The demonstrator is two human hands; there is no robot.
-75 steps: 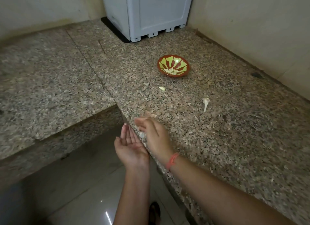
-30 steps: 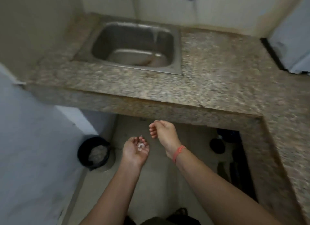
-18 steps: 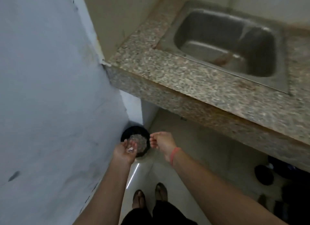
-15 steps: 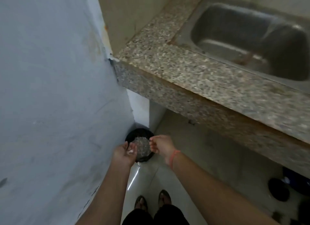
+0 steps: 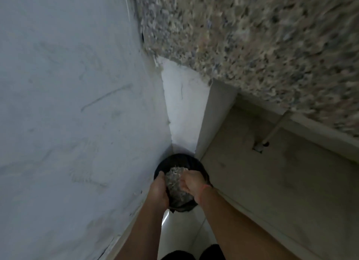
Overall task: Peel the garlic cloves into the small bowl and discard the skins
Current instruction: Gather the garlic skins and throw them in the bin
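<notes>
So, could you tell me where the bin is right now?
The black bin stands on the floor in the corner beside the wall, directly beneath both hands.

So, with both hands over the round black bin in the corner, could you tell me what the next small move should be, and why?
Probably tip and open the left hand so whatever skins it holds drop in. Both hands, the right hand too, hang directly over the round black bin, lined with a dark bag and holding pale scraps. The blur hides whether skins remain in the palm.
</notes>
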